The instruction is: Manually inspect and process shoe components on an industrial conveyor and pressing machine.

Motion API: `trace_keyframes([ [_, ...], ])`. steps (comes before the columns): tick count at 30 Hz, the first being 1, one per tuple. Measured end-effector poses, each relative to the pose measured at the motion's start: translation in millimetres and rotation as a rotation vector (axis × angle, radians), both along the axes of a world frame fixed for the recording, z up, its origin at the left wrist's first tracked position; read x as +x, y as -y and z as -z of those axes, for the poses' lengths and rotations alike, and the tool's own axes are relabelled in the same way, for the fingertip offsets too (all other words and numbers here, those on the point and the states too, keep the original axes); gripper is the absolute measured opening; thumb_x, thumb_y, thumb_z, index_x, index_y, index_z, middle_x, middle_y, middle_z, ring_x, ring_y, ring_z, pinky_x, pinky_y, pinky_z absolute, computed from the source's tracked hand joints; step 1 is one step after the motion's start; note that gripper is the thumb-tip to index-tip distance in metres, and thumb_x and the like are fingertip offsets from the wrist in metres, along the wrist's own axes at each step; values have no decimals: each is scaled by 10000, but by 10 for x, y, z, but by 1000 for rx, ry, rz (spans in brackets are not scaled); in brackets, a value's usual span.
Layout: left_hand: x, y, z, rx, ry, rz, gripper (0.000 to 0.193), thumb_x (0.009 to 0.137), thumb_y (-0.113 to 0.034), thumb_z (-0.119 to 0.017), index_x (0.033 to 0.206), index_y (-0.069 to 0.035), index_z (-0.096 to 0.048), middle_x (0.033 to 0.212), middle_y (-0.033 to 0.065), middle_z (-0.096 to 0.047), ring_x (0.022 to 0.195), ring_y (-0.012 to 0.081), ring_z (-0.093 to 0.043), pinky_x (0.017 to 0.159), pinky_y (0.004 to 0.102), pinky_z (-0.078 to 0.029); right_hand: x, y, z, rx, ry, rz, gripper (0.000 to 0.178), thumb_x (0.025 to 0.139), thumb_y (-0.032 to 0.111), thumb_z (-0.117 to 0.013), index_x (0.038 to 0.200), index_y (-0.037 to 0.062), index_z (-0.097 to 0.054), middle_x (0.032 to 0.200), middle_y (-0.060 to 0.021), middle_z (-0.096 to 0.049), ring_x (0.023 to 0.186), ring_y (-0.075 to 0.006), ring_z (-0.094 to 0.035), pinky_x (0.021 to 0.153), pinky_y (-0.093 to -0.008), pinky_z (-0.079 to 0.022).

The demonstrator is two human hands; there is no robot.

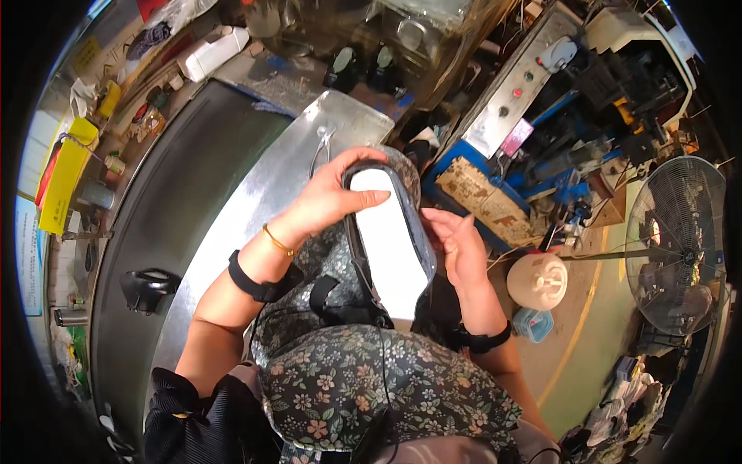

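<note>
Dark shoe [396, 247], white bottom up, clasped in the left hand [328, 197].
Its thumb lies on the white, fingers around the far end; the right hand [461, 247], loosely open, is at the right edge. Left of the grip: a metal table [232, 224].

A caged fan [677, 246] stands at right; a cream tub [533, 283] sits beside a blue container [535, 326].

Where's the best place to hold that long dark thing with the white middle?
Probably hold the long dark thing at its far end, coming from the left: it looks narrow enough there to pinch. The left hand does this, thumb on the upturned white middle, fingers at the rim. The right hand is beside the right edge.
</note>
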State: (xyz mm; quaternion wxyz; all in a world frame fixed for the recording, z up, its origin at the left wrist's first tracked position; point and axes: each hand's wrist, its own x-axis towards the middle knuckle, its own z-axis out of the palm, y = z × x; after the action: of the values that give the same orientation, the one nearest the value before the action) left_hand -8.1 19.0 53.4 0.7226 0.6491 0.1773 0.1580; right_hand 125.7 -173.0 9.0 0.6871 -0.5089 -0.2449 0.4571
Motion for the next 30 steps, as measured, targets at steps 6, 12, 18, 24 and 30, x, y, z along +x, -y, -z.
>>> trace_keyframes([
  [6, -94, 117, 362, -27, 92, 0, 482, 811, -62, -745, 1240, -50, -526, 1084, 11, -590, 1007, 103, -542, 915, 264, -447, -321, -118, 186, -363, -233, -75, 600, 1035, 481, -291, 1265, -12, -544, 1101, -129, -665, 996, -220, -654, 872, -321, -514],
  [12, 12, -11, 275, 129, -21, -37, 473, 833, -33, -714, 1257, -41, -505, 1112, 33, -583, 1017, 103, -535, 885, 248, -456, -175, -301, -61, -567, 1337, -153, 456, 1006, 310, -381, 1276, -35, -505, 1005, -292, -643, 944, -408, -634, 830, -435, -499],
  [18, -17, 27, 306, 189, -4, -42, 494, 835, -40, -714, 1281, -42, -503, 1133, 29, -584, 1063, 109, -527, 929, 262, -443, -160, -96, -216, -414, 531, -265, 524, 1044, 339, -287, 1384, -45, -393, 1336, -226, -515, 1270, -339, -485, 1039, -398, -368],
  [24, 47, -24, 233, -205, 33, -15, 507, 822, -67, -683, 1298, -19, -515, 1138, 51, -609, 1064, 150, -566, 944, 284, -449, -330, 119, 200, -75, 517, -100, 503, 1024, 213, -424, 1443, -41, -311, 1439, -212, -409, 1338, -278, -401, 1101, -343, -296],
  [30, -137, 424, 283, -810, 45, -580, 525, 1052, -405, -287, 1395, -46, -456, 1411, 99, -484, 1268, 219, -480, 1093, 317, -343, -339, -150, 115, -99, 514, -107, 553, 1019, 259, -471, 1453, -37, -300, 1431, -228, -420, 1340, -301, -406, 1094, -352, -311],
])
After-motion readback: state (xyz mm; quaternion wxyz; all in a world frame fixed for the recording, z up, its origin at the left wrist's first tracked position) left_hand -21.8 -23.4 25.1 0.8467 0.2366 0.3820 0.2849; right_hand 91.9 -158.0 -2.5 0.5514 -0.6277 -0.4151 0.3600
